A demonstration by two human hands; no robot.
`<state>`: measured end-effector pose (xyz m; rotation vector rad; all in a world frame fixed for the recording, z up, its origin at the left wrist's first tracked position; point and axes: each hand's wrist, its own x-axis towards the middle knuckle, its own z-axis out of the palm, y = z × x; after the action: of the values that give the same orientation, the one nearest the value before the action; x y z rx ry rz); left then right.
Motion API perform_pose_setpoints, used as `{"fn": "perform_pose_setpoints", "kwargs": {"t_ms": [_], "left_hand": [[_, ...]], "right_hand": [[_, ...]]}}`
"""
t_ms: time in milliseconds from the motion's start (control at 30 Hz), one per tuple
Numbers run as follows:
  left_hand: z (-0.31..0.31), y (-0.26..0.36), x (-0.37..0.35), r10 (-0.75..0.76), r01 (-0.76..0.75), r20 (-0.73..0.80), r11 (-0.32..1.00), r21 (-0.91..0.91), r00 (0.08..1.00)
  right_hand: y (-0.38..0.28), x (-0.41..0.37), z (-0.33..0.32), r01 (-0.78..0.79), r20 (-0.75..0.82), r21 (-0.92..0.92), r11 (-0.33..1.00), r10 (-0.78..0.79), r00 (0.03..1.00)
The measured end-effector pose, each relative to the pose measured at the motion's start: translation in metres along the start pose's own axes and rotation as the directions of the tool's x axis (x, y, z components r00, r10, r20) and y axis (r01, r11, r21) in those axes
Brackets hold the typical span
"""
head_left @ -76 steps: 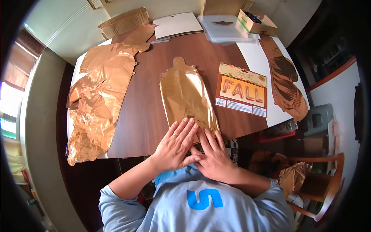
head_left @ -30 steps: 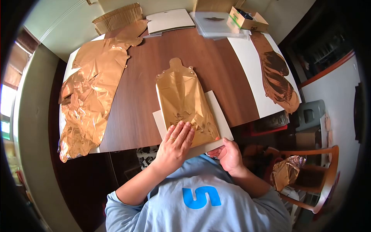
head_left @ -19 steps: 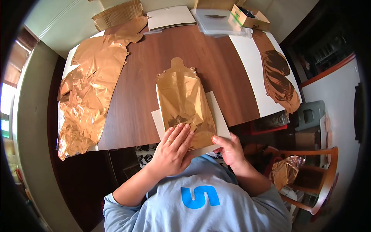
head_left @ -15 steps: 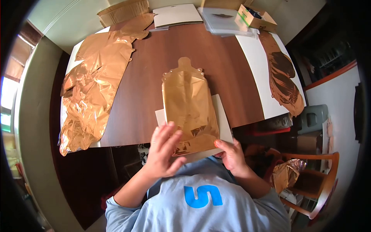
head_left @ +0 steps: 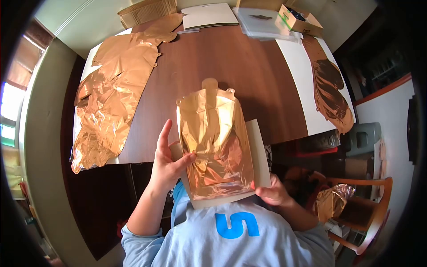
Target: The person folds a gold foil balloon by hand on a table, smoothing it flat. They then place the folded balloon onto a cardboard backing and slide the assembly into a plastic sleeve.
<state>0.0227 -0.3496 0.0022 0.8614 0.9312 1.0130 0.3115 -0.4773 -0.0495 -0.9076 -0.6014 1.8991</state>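
Note:
A flat gold foil balloon (head_left: 213, 138) lies folded over a pale card (head_left: 262, 155), tilted at the table's near edge close to my body. A rounded tab sticks out at its far end. My left hand (head_left: 168, 162) is at the left edge, thumb pressed on the foil, index finger stretched up, the other fingers partly hidden behind the card. At the lower right corner, my right hand (head_left: 272, 191) pinches the foil and card between thumb and fingers.
More gold foil balloons (head_left: 115, 98) are piled along the table's left side. Another gold foil piece (head_left: 329, 84) lies on white board at right. Clear plastic sheets (head_left: 260, 24), a cardboard box (head_left: 302, 22) and white boards (head_left: 209, 16) stand at the back. A wooden chair (head_left: 378, 213) holds crumpled foil.
My left hand has gone from over the foil to its left edge. The foil and card have come nearer my body and tilted up. My right hand stays at the lower right corner.

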Motion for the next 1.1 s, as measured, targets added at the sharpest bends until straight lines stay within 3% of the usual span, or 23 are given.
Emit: {"fn": "perform_pose_setpoints", "kwargs": {"t_ms": [67,100,267,367,500,700,800,900,1100], "left_hand": [[-0.003,-0.004,-0.003,-0.034,0.032,0.052,0.999,0.034,0.998],[-0.001,-0.005,-0.004,-0.06,0.058,0.07,0.998,0.03,0.996],[0.009,-0.016,-0.005,-0.071,0.062,0.171,0.996,0.057,0.983],[0.009,-0.016,-0.008,-0.034,0.012,0.217,0.994,0.105,0.976],[0.006,-0.014,-0.009,0.036,-0.071,0.217,0.985,0.156,0.975],[0.007,-0.009,-0.006,0.052,-0.099,0.249,0.978,0.181,0.967],[0.008,-0.007,-0.008,0.089,-0.149,0.237,0.957,0.249,0.967],[0.003,0.001,-0.012,0.025,-0.114,0.233,0.92,0.375,0.972],[0.015,0.024,-0.022,-0.052,-0.032,0.21,0.925,0.38,0.976]], "right_hand": [[-0.024,0.007,0.003,-0.083,0.152,0.094,0.992,0.068,0.986],[-0.03,0.014,-0.006,-0.057,0.218,0.129,0.99,0.028,0.976],[-0.061,0.049,0.008,0.147,0.031,-0.136,0.98,-0.144,0.989],[-0.069,0.058,0.009,0.156,-0.008,-0.384,0.91,-0.173,0.985],[-0.077,0.061,0.013,0.031,-0.097,-0.323,0.946,-0.066,0.993],[-0.081,0.057,0.014,0.055,-0.137,-0.373,0.926,-0.114,0.984],[-0.081,0.05,0.023,0.15,-0.163,-0.49,0.859,-0.259,0.952],[-0.079,0.037,0.025,0.296,-0.025,-0.616,0.73,-0.394,0.919],[-0.098,0.026,0.031,0.289,0.067,-0.774,0.563,-0.381,0.922]]}}
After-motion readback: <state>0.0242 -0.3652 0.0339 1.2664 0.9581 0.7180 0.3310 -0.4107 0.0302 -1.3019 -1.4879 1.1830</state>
